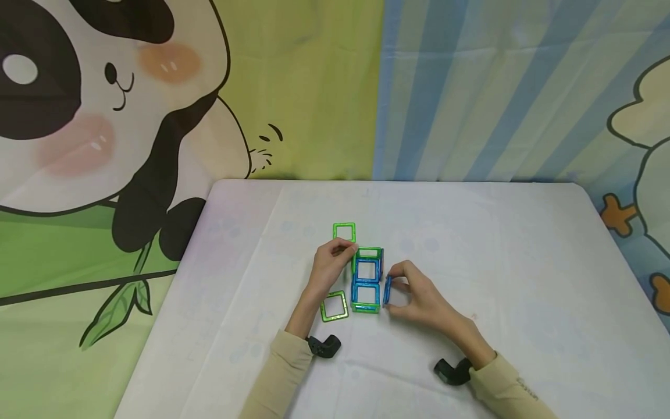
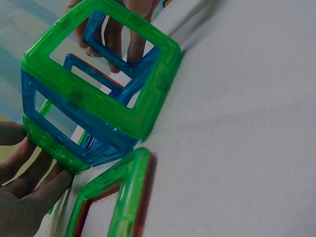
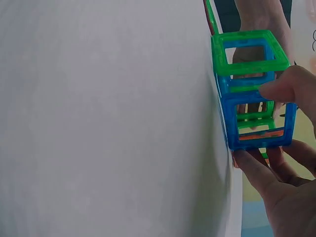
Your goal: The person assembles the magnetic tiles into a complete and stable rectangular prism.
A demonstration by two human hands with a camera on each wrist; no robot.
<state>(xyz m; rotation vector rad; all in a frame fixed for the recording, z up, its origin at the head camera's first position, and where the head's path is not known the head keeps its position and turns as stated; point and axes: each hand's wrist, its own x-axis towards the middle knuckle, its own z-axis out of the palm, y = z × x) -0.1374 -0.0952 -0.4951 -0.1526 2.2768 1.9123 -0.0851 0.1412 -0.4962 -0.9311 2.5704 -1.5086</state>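
Observation:
A box-like structure of magnetic tiles [image 1: 367,284], with green and blue square frames, stands upright on the table. My right hand [image 1: 419,297] pinches a blue square magnetic tile [image 1: 387,290] on edge, thumb on one edge and fingers on the opposite one, close to the structure's right side. My left hand [image 1: 328,267] is at the structure's left side. In the left wrist view, the left fingers [image 2: 47,185] touch the outside of a green side tile [image 2: 54,145]. A green tile [image 3: 252,54] covers the near end of the structure in the right wrist view.
A loose green square tile [image 1: 335,306] lies left of the structure, close to the left wrist. Another green square tile [image 1: 344,224] lies beyond the left hand. The white-covered table [image 1: 497,244] meets a printed cloth backdrop [image 1: 314,87] at its far edge.

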